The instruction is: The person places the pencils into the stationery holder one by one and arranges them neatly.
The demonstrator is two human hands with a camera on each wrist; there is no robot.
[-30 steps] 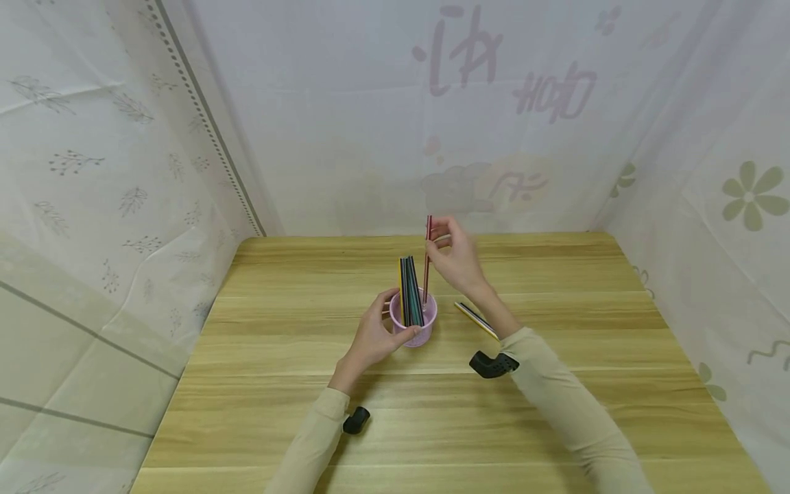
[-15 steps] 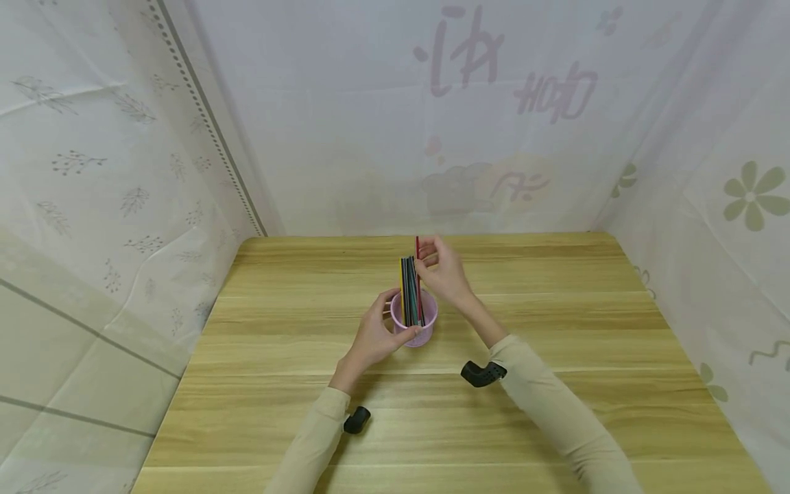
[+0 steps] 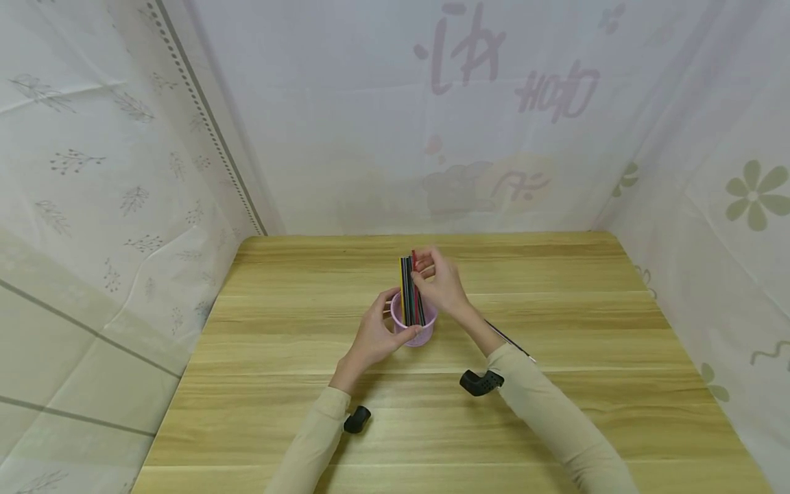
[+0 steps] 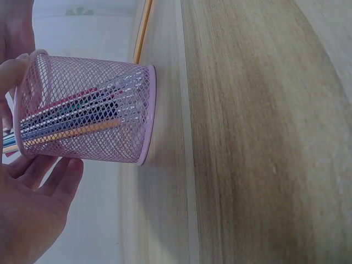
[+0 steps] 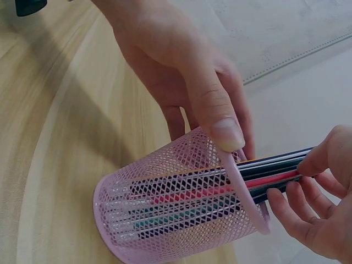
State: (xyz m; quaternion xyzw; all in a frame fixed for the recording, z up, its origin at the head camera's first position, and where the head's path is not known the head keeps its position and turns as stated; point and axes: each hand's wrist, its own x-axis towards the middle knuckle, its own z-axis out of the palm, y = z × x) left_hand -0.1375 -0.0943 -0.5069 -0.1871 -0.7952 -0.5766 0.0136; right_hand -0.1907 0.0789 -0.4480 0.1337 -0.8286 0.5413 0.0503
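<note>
In the head view, my left hand (image 3: 375, 335) holds a pink mesh pen holder (image 3: 420, 339) on the table. Its thumb lies across the rim, as the right wrist view also shows, and the fingers reach round the far side. Several slim pens (image 4: 82, 118) stand in the holder, dark, green and yellow-orange, with clear ends at the bottom. My right hand (image 3: 441, 283) pinches the upper part of a red pen (image 5: 269, 179), whose lower part is inside the holder among the others.
On the wooden table (image 3: 296, 336), a dark pen (image 3: 511, 341) lies partly hidden by my right forearm. An orange pen (image 4: 144, 27) shows behind the holder in the left wrist view. Patterned cloth (image 3: 382, 137) hangs round the table.
The red pen has gone down into the holder and left against the other pens, with my right hand moving along. My left hand has stayed on the holder.
</note>
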